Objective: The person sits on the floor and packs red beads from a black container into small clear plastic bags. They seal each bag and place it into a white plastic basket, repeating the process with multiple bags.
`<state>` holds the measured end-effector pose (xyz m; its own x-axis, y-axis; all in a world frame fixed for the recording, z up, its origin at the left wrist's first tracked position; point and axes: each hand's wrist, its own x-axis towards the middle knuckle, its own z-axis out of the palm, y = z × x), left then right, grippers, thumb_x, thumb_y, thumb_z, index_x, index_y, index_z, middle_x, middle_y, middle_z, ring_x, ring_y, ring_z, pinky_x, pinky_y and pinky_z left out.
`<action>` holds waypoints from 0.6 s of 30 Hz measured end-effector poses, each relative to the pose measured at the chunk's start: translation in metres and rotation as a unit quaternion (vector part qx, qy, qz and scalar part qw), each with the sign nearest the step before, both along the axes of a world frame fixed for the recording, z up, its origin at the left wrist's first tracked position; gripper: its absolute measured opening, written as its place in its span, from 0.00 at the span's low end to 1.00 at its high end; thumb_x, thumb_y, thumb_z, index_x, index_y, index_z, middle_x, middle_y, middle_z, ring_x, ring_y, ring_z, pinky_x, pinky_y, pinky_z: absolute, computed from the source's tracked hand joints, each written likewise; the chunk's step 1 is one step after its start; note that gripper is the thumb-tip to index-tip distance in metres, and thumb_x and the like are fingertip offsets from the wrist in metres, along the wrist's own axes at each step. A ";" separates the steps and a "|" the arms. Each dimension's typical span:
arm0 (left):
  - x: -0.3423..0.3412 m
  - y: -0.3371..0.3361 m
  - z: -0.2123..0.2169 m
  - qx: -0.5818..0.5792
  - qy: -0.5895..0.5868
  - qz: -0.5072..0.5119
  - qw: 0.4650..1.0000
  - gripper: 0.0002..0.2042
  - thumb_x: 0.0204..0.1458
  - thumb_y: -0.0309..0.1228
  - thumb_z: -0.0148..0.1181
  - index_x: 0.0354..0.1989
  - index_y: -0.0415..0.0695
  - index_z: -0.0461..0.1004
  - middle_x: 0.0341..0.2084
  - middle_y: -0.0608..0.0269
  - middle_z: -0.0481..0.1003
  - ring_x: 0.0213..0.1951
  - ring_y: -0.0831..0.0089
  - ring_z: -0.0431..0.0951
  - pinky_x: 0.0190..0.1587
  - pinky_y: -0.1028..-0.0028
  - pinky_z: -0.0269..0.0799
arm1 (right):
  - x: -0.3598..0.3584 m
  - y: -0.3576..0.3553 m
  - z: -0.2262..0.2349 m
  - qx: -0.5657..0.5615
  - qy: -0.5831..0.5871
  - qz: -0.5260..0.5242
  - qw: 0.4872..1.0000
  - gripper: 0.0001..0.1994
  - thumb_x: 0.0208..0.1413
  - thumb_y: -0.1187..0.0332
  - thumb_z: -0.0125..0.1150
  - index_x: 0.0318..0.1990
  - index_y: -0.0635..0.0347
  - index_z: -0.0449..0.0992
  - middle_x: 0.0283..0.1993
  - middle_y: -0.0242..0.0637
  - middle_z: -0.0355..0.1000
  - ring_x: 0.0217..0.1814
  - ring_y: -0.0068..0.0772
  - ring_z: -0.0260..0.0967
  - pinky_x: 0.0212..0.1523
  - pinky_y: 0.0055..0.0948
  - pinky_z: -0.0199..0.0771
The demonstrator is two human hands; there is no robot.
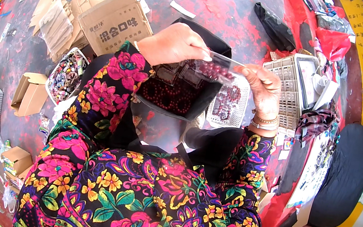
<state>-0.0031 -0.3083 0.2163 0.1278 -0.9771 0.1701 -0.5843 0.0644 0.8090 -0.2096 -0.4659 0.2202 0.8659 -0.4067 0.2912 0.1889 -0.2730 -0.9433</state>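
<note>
A small clear plastic bag [217, 66] with dark red beads inside is stretched between my two hands. At its left end, my left hand [176, 44] pinches the upper edge between thumb and fingers. My right hand [262, 87], with bracelets at the wrist, grips the other end. Below the bag stands a black bin [224, 47] that holds dark red bead strings [169, 99] and several clear packets [167, 73]. A white perforated basket [237, 121] with more red beads [228, 102] sits beside it, below my right hand.
Cardboard boxes [115, 21] lie at the far left, with a white basket of mixed trinkets [68, 75] nearer. An open carton [30, 95] stands further left. On the right are a beige crate [285, 85], a black padded seat [344, 176] and red plastic sheeting [332, 45].
</note>
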 end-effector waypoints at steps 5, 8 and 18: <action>-0.004 0.003 0.009 -0.042 0.193 0.044 0.979 0.10 0.52 0.31 0.55 0.38 0.38 0.77 0.36 0.58 0.77 0.40 0.76 0.75 0.46 0.76 0.68 | -0.006 -0.004 0.011 0.163 -0.078 -0.053 0.982 0.13 0.61 0.60 0.45 0.30 0.60 0.64 0.35 0.52 0.74 0.38 0.43 0.74 0.41 0.34 0.74; -0.008 -0.003 -0.001 -0.038 0.348 -0.002 0.937 0.17 0.56 0.35 0.51 0.49 0.36 0.70 0.48 0.59 0.71 0.53 0.73 0.67 0.56 0.74 0.60 | -0.002 -0.001 0.019 0.232 -0.049 -0.078 0.968 0.14 0.62 0.58 0.43 0.31 0.59 0.63 0.35 0.56 0.73 0.36 0.49 0.74 0.33 0.33 0.76; -0.047 -0.014 -0.026 0.100 0.646 -0.098 0.751 0.13 0.56 0.34 0.52 0.46 0.41 0.69 0.42 0.60 0.74 0.44 0.71 0.74 0.48 0.68 0.69 | 0.016 -0.006 -0.025 0.447 -0.044 -0.100 0.888 0.15 0.62 0.60 0.43 0.38 0.66 0.66 0.36 0.58 0.71 0.38 0.49 0.73 0.41 0.35 0.74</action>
